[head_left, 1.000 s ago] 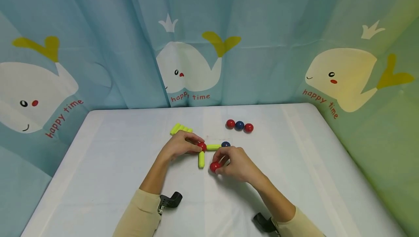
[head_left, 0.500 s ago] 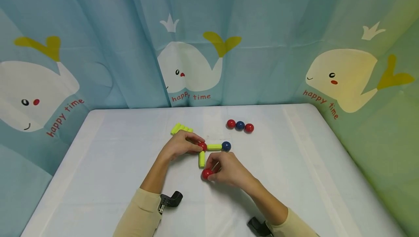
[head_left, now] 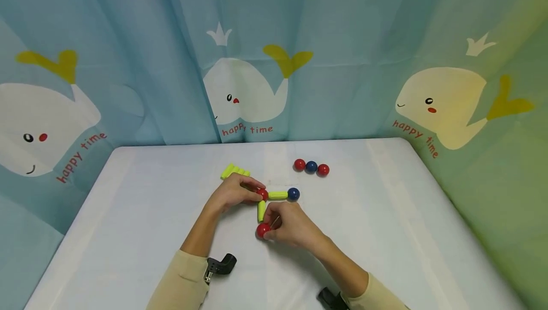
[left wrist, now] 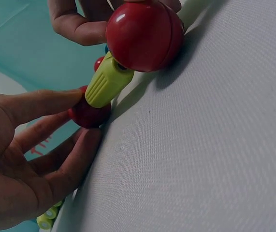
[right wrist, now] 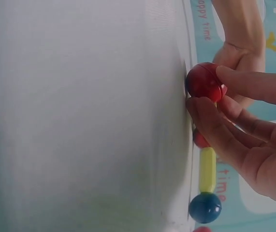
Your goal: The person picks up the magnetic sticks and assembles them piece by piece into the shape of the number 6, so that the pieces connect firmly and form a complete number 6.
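Note:
In the head view my left hand point(head_left: 234, 192) pinches the red ball point(head_left: 262, 194) at the corner of an L shape. One yellow-green stick point(head_left: 278, 195) runs right from it to a blue ball point(head_left: 293, 194); another stick point(head_left: 261, 210) points toward me. My right hand point(head_left: 293, 224) pinches a second red ball point(head_left: 263, 230) close by that stick's near end. The left wrist view has this near ball point(left wrist: 145, 36) at the stick's end point(left wrist: 109, 81); whether they touch, I cannot tell. Thumb and fingers grip the ball point(right wrist: 206, 82) in the right wrist view.
Several yellow-green sticks point(head_left: 234, 171) lie side by side behind my left hand. Farther back and to the right, two red balls point(head_left: 323, 170) and a blue one point(head_left: 311, 167) form a row on the white table point(head_left: 372, 234). A patterned curtain point(head_left: 342, 96) hangs behind.
The right hand has moved left and toward me with its red ball, from beside the stick to its near end. The far blue ball now shows fully. My left hand keeps its hold.

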{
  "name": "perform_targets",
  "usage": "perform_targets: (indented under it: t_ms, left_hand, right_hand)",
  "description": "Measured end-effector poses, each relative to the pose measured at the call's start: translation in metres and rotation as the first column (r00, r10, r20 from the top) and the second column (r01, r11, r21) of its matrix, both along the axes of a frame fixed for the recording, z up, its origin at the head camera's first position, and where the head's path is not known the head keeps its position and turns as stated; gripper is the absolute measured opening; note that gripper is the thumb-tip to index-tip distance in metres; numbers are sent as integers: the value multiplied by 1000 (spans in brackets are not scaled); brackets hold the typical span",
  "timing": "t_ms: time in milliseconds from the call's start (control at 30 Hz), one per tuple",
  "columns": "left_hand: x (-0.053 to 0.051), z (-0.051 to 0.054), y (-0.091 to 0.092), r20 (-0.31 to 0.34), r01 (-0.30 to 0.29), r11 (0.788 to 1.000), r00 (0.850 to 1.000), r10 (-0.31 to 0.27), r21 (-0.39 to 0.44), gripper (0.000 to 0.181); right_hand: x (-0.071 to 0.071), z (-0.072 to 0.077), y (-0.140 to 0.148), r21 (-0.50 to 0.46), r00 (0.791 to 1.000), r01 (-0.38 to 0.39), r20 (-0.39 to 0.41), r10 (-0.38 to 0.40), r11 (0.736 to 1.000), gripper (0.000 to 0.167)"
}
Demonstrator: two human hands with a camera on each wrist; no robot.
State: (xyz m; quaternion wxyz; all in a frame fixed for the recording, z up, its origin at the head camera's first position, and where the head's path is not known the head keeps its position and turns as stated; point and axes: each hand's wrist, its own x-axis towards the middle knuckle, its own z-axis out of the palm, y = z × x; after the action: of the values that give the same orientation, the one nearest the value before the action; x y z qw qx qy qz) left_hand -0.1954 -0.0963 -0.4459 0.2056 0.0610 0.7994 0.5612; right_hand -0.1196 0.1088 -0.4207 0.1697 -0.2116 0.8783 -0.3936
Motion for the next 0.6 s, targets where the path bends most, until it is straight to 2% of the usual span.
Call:
perform_targets:
  t_ms: [600]
  left_hand:
    - [1,-1,-1,-10,3,1000,1000,-3,-3,26]
  right_hand:
    - [2,-2,-5,20,999,19,-26,-18,1000,24]
